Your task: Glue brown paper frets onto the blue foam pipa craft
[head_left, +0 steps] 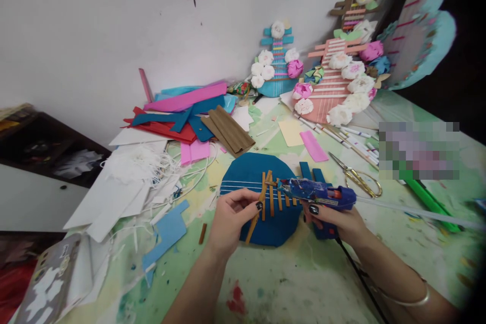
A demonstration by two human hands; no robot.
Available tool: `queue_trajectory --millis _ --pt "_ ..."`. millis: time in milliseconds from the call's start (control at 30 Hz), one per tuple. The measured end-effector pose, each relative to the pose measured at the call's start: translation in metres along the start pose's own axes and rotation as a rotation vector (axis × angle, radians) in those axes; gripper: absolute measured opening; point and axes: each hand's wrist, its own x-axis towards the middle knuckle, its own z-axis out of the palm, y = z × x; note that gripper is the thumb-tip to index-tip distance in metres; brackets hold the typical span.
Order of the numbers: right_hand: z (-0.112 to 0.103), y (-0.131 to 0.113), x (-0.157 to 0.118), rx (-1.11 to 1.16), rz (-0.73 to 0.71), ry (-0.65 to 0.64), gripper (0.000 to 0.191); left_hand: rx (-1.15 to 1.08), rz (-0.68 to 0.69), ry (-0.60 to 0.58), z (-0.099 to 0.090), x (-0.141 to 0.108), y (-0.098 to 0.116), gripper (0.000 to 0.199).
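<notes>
A dark blue instrument-shaped cutout (231, 172) lies on the table, with white strings and several short brown strips across it. My left hand (235, 212) pinches a long brown strip (253, 225), held slantwise over the cutout's left part. Wrapped round the handle of a blue glue gun (322, 193) is my right hand (337, 220). The gun's nozzle points left and is close to the strip's upper end; whether they touch cannot be made out.
Gold-handled scissors (357, 177) and a green glue-stick-like tool (433, 202) lie right. Behind stand a blue flowered instrument (280, 68) and a pink one (330, 93). Coloured sheets (190, 98), white string (132, 164) and a light blue scrap (167, 235) lie left.
</notes>
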Motion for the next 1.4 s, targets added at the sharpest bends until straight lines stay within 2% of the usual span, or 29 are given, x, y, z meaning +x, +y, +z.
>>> queue_trajectory --millis 300,467,633,933,1100,1300,1400 --pt "0.0 -0.005 0.003 0.016 -0.05 0.061 0.039 0.018 -0.021 -0.003 -0.001 0.001 0.0 0.011" --pt "0.0 -0.001 0.001 -0.023 0.008 0.012 0.044 0.018 -0.014 0.015 0.0 0.0 0.0 0.013" --pt "0.0 0.002 -0.002 -0.066 0.052 -0.044 0.041 -0.029 -0.014 0.052 0.001 0.001 0.0 0.016" --pt "0.001 0.0 0.002 0.016 -0.008 0.038 0.043 -0.116 -0.031 -0.075 0.0 -0.001 0.001 0.029" --pt "0.0 -0.001 -0.002 -0.001 0.039 0.047 0.043 -0.119 -0.031 -0.055 0.0 0.001 0.0 0.02" --pt "0.002 -0.001 -0.007 0.001 0.021 0.017 0.029 -0.1 -0.055 -0.023 0.001 0.001 0.002 0.018" --pt "0.002 0.0 -0.007 -0.003 0.053 0.075 0.032 -0.116 -0.06 -0.011 0.002 0.001 0.002 0.017"
